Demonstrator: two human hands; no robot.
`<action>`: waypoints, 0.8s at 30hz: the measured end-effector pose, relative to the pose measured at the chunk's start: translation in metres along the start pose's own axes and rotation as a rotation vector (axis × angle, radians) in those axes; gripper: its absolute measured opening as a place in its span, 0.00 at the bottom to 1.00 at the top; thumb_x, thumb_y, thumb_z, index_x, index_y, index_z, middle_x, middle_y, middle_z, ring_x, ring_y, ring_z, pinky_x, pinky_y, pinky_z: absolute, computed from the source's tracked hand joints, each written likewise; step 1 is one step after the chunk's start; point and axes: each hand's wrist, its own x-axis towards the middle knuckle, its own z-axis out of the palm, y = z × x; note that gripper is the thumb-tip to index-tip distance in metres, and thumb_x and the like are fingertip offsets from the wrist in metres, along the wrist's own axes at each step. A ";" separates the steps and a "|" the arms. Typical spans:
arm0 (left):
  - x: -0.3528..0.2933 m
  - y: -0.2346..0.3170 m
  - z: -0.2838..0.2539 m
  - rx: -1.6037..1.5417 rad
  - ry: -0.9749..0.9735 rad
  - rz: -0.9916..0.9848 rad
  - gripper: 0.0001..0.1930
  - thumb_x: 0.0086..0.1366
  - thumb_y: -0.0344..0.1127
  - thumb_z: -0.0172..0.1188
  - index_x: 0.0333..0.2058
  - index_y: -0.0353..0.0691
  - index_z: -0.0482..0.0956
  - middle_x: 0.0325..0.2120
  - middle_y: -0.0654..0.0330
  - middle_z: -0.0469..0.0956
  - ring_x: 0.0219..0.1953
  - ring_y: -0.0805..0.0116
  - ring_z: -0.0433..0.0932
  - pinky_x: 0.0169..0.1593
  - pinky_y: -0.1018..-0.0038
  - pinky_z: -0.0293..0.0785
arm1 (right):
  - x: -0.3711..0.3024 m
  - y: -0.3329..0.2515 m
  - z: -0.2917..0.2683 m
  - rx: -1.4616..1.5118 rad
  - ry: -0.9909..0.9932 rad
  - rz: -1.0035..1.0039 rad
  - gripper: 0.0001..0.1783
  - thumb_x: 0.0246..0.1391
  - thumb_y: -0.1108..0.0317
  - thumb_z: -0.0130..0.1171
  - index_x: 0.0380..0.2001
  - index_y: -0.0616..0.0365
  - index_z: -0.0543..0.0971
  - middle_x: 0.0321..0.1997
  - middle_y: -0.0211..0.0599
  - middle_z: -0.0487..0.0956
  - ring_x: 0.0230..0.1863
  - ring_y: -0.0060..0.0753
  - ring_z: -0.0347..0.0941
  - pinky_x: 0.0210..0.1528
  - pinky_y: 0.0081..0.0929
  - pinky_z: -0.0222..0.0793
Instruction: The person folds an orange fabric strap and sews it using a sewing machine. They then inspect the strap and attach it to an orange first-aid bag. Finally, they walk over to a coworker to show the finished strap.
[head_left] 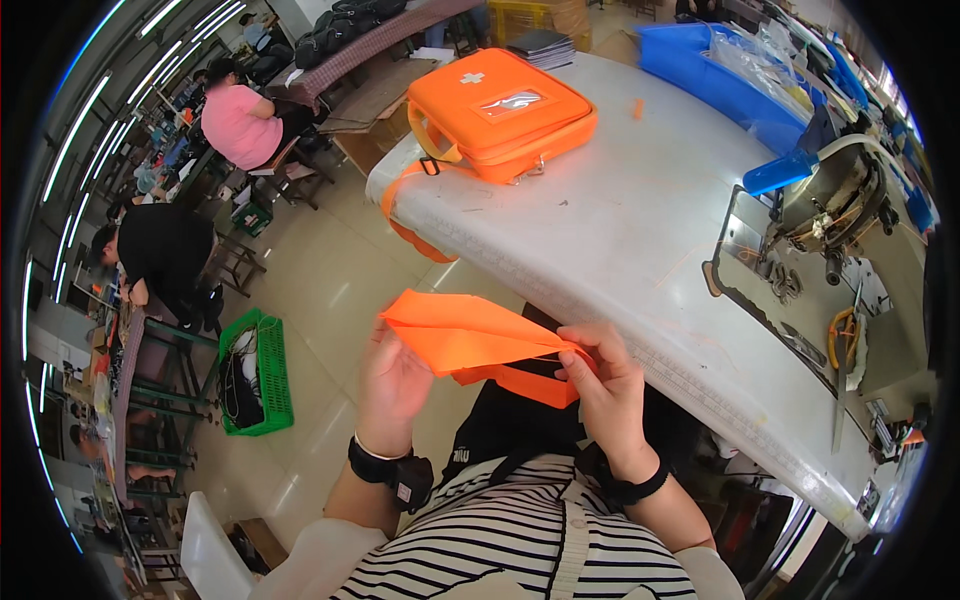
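Note:
Between my hands, above my lap and just off the table's near edge, is a folded orange fabric piece (465, 335) with a loose lower flap. My left hand (392, 385) holds its left end, with the fingers partly hidden behind the cloth. At the right end, my right hand (605, 385) pinches the edge between thumb and fingers. A finished-looking orange bag (505, 115) with a white cross and a clear window lies on the grey table (620, 200), and its strap (405, 215) hangs over the edge.
On the right stand a sewing machine (830, 200) and shears with orange handles (845, 335). A blue tray (720, 80) with plastic bags sits at the far right, near dark folders (540, 48). A green crate (255, 375) is on the floor at left; people sit beyond.

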 end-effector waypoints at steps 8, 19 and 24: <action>0.001 -0.002 0.004 0.090 -0.055 -0.096 0.16 0.67 0.32 0.44 0.51 0.30 0.68 0.48 0.52 0.74 0.49 0.64 0.75 0.54 0.66 0.71 | 0.004 -0.001 -0.011 0.560 -0.048 0.240 0.10 0.62 0.68 0.52 0.41 0.63 0.77 0.35 0.36 0.79 0.31 0.23 0.74 0.36 0.20 0.72; 0.000 0.020 0.014 0.504 -0.014 -0.085 0.12 0.64 0.33 0.52 0.43 0.34 0.71 0.34 0.62 0.74 0.33 0.77 0.73 0.38 0.81 0.69 | -0.002 -0.017 -0.021 0.005 0.000 0.120 0.08 0.55 0.70 0.61 0.35 0.64 0.77 0.27 0.25 0.75 0.27 0.13 0.65 0.29 0.10 0.60; -0.001 0.046 0.008 0.724 -0.200 -0.160 0.11 0.65 0.31 0.53 0.43 0.34 0.75 0.28 0.67 0.74 0.30 0.82 0.71 0.37 0.84 0.66 | -0.002 -0.020 -0.047 -0.033 -0.195 0.147 0.09 0.53 0.70 0.62 0.24 0.65 0.79 0.22 0.29 0.75 0.26 0.16 0.66 0.31 0.17 0.62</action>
